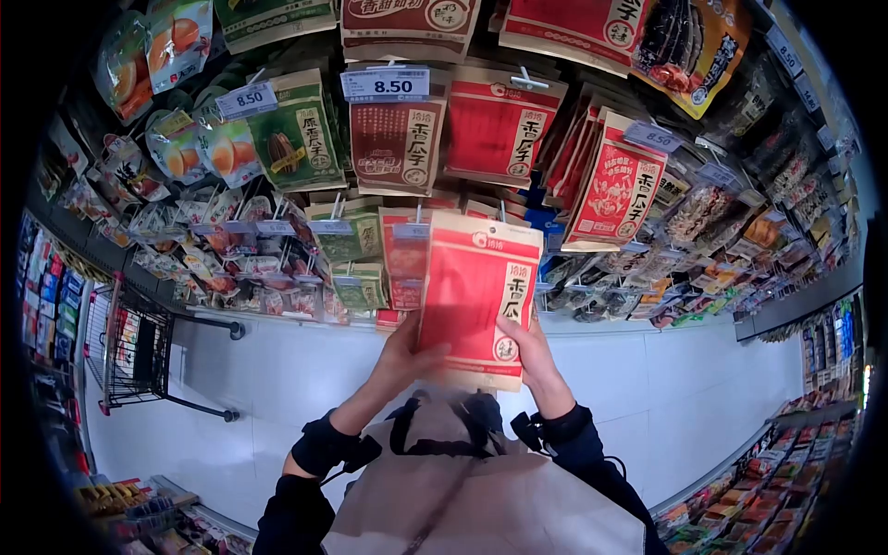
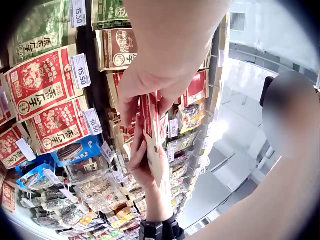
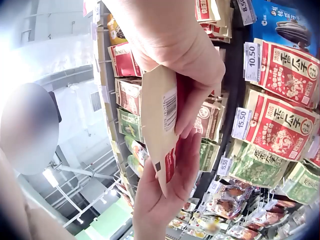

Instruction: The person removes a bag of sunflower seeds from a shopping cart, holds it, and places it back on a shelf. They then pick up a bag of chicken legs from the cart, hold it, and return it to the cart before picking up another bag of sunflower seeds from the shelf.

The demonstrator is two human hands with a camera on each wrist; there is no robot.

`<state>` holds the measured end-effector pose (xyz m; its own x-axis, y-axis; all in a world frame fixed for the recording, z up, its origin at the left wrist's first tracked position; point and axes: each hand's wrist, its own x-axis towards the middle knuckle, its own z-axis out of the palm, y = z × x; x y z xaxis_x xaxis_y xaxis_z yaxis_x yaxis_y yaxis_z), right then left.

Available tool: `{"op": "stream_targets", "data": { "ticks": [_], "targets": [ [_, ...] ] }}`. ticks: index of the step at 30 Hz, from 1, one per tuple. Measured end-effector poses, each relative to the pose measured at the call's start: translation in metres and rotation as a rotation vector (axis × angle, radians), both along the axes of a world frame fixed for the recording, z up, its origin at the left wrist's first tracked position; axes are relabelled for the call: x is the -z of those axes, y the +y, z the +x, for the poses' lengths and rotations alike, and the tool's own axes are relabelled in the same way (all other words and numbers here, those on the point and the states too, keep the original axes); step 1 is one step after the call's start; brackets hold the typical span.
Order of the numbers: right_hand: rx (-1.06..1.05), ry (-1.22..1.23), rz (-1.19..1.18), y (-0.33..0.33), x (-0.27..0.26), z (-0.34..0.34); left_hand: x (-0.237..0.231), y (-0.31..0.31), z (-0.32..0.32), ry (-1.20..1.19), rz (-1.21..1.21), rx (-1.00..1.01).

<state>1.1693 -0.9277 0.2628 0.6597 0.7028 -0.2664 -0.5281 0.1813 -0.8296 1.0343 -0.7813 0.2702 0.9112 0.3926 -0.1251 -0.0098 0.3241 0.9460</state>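
Both hands hold a red and cream packet of sunflower seeds (image 1: 467, 296) upright in front of the body, its printed front facing up to the head camera. The left hand (image 1: 400, 359) grips its left edge, with the thumb over the front. On the opposite edge the right hand (image 1: 536, 356) pinches it, thumb on the front near the round badge. The packet (image 2: 151, 130) is seen edge-on in the left wrist view, between the left hand's thumb and fingers. A barcode shows on the packet's cream back (image 3: 162, 110) in the right wrist view.
Hanging seed packets fill the rack ahead, including a brown one (image 1: 396, 139), a green one (image 1: 298, 134) and more red ones (image 1: 502, 125). Price tags (image 1: 387, 84) hang from the hooks. A shopping cart (image 1: 139, 347) stands on the pale floor (image 1: 647, 388) to the left.
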Motion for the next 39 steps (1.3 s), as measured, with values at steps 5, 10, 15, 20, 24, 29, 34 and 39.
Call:
{"op": "stream_targets", "data": {
  "ticks": [5, 10, 15, 20, 24, 29, 34, 39],
  "targets": [
    [0.019, 0.065, 0.041, 0.006, -0.01, 0.022, 0.002, 0.0, -0.005, 0.101, 0.122, 0.119],
    [0.032, 0.08, 0.078, -0.001, -0.013, 0.033, 0.016, -0.004, 0.0, 0.032, 0.0, 0.117],
    [0.044, -0.023, 0.089, -0.009, -0.013, 0.032, 0.015, -0.011, 0.004, 0.0, -0.044, 0.102],
    [0.03, -0.09, 0.099, -0.016, -0.008, 0.029, 0.023, -0.012, 0.003, -0.011, -0.026, 0.127],
    [0.009, -0.104, 0.125, -0.019, -0.01, 0.026, 0.022, -0.013, 0.002, -0.033, 0.001, 0.109],
    [0.034, -0.166, 0.168, -0.007, -0.017, 0.036, 0.031, -0.006, 0.005, -0.059, 0.017, 0.073],
    [0.054, -0.308, 0.283, 0.026, -0.076, 0.09, 0.031, 0.006, 0.028, -0.137, 0.159, 0.009],
    [0.03, -0.481, 0.071, 0.061, -0.111, 0.13, 0.02, 0.021, 0.064, -0.179, 0.225, -0.019]
  ]
}}
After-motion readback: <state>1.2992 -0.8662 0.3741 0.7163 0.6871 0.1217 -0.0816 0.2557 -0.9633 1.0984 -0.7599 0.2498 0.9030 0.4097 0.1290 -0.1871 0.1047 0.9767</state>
